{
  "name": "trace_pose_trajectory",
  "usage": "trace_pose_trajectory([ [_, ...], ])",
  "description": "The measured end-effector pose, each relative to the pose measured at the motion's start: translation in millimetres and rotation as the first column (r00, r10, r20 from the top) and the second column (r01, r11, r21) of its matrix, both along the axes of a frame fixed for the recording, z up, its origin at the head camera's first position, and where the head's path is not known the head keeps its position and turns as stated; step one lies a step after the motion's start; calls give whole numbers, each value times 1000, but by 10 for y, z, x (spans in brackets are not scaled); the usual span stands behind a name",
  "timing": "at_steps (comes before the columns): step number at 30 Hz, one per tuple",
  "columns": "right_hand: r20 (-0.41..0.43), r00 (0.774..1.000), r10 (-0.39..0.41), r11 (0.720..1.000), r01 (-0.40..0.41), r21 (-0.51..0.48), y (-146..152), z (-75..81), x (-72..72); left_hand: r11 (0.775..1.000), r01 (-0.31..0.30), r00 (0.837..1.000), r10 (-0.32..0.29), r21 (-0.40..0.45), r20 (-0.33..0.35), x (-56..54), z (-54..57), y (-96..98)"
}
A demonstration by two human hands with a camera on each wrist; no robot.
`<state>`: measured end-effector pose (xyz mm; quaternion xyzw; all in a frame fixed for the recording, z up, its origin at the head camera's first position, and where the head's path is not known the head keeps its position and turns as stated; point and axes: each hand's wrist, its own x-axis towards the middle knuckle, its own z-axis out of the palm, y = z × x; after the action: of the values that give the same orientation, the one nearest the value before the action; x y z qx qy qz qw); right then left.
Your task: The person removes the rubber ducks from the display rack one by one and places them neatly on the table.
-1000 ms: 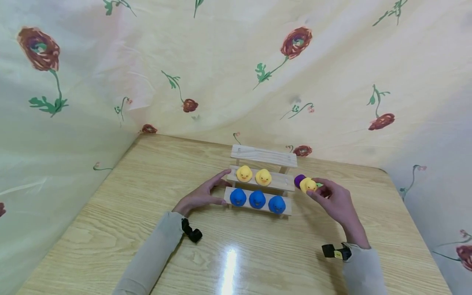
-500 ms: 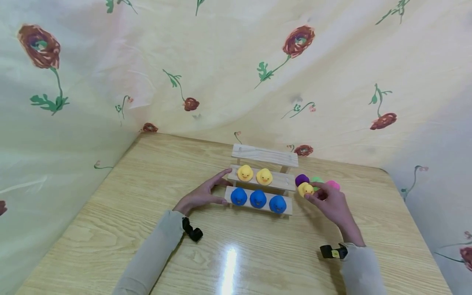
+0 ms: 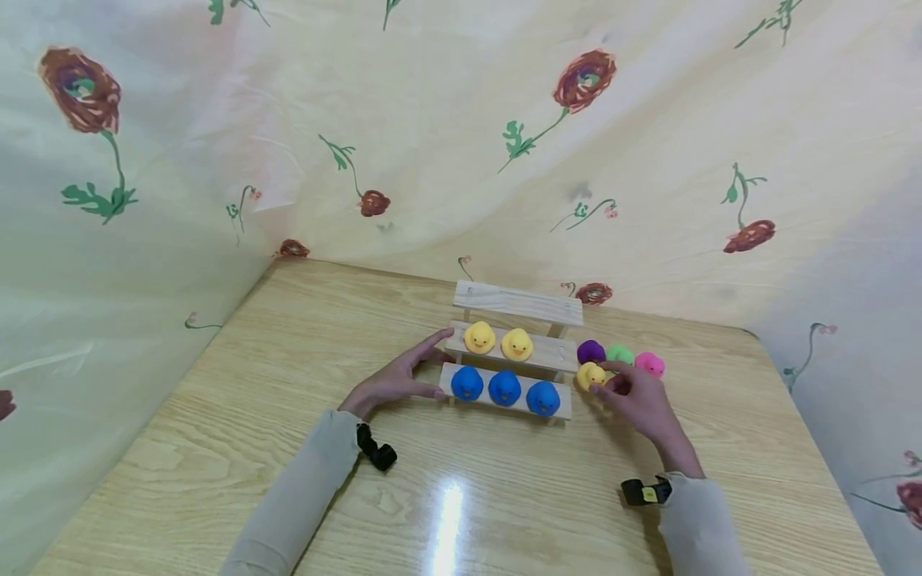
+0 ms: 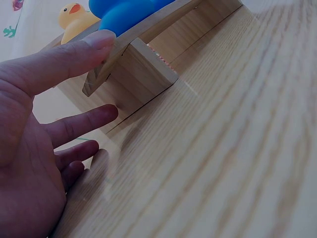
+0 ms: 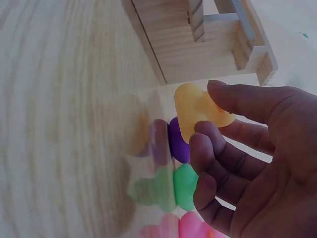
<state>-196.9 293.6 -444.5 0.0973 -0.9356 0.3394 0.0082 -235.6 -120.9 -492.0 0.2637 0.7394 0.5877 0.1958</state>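
Observation:
My right hand (image 3: 643,400) pinches a yellow rubber duck (image 3: 591,376) between thumb and fingers, just right of a three-step wooden rack (image 3: 516,301). In the right wrist view the yellow duck (image 5: 197,106) is raised above the table. Two yellow ducks, one of them (image 3: 516,345) near the middle, sit on the rack's middle step. Three blue ducks, including a central one (image 3: 504,388), line the lowest step. At the rack's left end my left hand (image 3: 394,382) has its fingers spread. Its thumb (image 4: 74,57) lies at the lowest step's end in the left wrist view.
A purple duck (image 3: 591,351), a green duck (image 3: 619,355) and a pink duck (image 3: 651,365) stand in a row on the wooden table (image 3: 533,496), right of the rack. Behind the table hangs a flowered cloth (image 3: 446,144).
With the yellow duck, my right hand has moved slightly left and nearer to me, uncovering the green and pink ducks. The left hand keeps its place at the rack.

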Motion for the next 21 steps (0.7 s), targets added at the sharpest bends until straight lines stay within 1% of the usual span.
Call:
trace_pose_trajectory([
  [8, 46, 999, -3, 1000, 2, 17, 12, -27, -18, 1000, -6, 1000, 6, -3, 0, -2, 9, 9],
  [21, 48, 999, -14, 999, 12, 44, 39, -69, -40, 1000, -3, 1000, 3, 2, 7, -18, 6, 15],
])
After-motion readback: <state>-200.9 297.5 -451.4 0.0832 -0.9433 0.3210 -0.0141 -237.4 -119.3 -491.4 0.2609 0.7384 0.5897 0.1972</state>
